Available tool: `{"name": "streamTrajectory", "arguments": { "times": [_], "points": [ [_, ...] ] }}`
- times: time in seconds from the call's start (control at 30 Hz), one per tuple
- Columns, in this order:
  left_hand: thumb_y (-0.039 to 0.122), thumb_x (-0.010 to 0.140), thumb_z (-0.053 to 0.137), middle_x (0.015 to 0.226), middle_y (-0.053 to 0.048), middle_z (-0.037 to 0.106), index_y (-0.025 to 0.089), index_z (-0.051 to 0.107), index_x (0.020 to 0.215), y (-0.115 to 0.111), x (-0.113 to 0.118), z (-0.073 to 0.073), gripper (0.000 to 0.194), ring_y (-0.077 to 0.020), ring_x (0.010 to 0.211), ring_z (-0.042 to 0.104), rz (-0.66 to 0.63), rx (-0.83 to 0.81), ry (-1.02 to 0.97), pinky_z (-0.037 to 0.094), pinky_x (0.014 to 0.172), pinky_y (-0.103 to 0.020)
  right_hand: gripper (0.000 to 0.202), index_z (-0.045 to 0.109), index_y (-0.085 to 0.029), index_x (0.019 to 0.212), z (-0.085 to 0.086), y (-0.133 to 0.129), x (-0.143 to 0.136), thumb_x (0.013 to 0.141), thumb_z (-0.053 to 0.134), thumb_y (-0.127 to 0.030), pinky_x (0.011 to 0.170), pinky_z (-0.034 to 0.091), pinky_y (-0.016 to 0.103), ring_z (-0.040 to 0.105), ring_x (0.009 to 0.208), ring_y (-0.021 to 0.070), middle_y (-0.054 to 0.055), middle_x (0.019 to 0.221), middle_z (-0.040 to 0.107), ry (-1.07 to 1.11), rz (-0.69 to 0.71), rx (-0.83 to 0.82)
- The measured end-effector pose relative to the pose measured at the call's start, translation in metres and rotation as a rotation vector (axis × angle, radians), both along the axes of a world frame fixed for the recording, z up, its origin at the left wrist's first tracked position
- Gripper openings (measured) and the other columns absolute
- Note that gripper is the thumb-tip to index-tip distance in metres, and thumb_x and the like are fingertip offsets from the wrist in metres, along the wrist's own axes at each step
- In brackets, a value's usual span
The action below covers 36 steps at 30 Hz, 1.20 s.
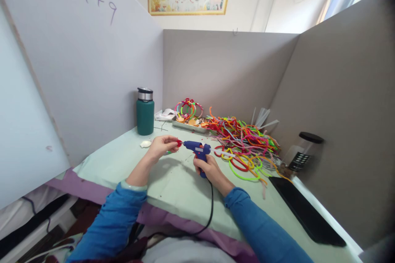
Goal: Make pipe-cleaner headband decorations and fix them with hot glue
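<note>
A blue glue gun [200, 151] is gripped by its handle in my right hand [210, 167], a white glue stick jutting from its back. Its nozzle points left and meets a small red piece [179, 143], pinched between the fingertips of my left hand [162, 146]. A bit of green shows just under those fingertips. The black cord runs from the gun's handle down over the table's front edge. On the table, left of my left hand, lies a small white object [145, 144].
A green bottle [145, 111] stands at the back left. Behind the hands are a metal tray [189, 125] with small parts and colourful rings [189, 109]. Pipe cleaners [243, 133] heap at the right, near a clear container [304, 152] and a black flat object [305, 211].
</note>
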<state>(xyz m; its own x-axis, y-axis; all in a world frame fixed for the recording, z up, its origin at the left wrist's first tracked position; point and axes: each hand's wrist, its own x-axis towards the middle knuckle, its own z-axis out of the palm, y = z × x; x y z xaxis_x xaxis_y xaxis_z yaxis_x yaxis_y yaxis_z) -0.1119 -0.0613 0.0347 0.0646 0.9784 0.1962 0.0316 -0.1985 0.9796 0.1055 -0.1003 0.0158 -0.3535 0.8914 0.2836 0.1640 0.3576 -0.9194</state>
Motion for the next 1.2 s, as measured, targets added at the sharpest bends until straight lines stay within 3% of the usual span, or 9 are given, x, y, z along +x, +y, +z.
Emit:
{"name": "streamTrajectory", "arguments": {
  "times": [1.2],
  "points": [
    [0.036,0.058,0.079,0.074,-0.009,0.071,0.011,0.066,0.088,0.0015,0.0019,-0.0004,0.041,-0.0174,0.062,0.067,0.018,-0.009,0.015,0.051,0.063,-0.030,0.028,0.051,-0.018,0.051,0.0044,-0.0035,-0.0017,0.075,0.053,-0.033,0.051,0.037,0.024,0.046,0.048,0.0112,-0.001,0.046,0.050,-0.056,-0.015,0.001]
  ]
}}
